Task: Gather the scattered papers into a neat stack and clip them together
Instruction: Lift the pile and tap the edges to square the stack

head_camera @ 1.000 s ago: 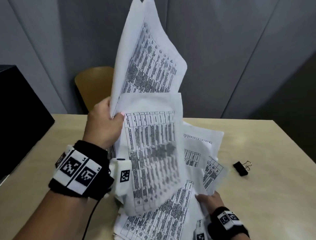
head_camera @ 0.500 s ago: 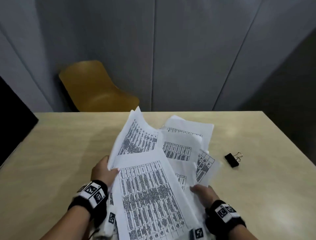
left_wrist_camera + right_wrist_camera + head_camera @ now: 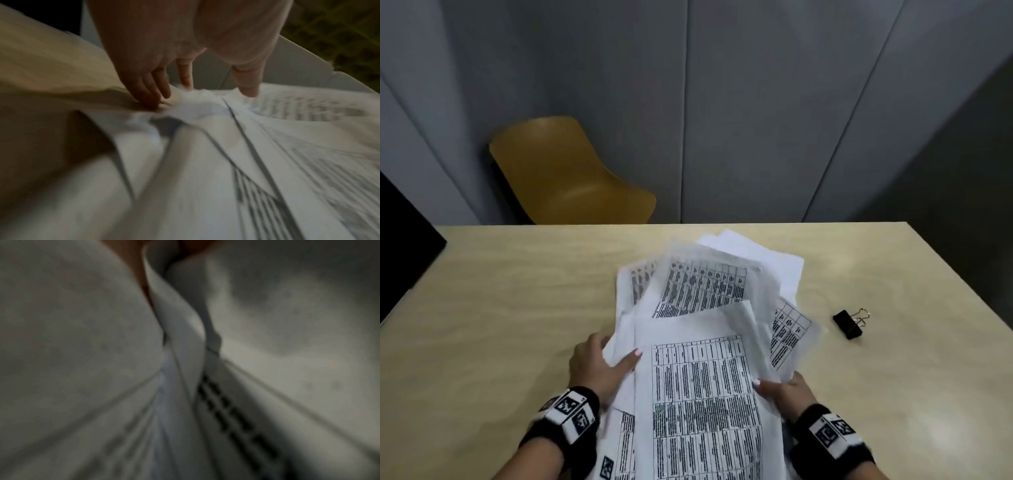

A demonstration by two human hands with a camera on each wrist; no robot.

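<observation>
Both hands grasp the fanned papers (image 3: 705,377) at lower centre: left hand (image 3: 599,366), right hand (image 3: 787,390). Binder clip (image 3: 848,323) lies apart, right.

Office room: grey panel walls (image 3: 756,102), wooden desk (image 3: 500,291), yellow chair (image 3: 565,174).

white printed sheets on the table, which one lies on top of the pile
The white sheet with the full printed table nearest the person, between the left hand and right hand; no other sheet overlaps it.

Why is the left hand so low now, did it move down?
Yes. The left hand came down with the papers; it was up level with the yellow chair, and now it is low over the table.
</observation>
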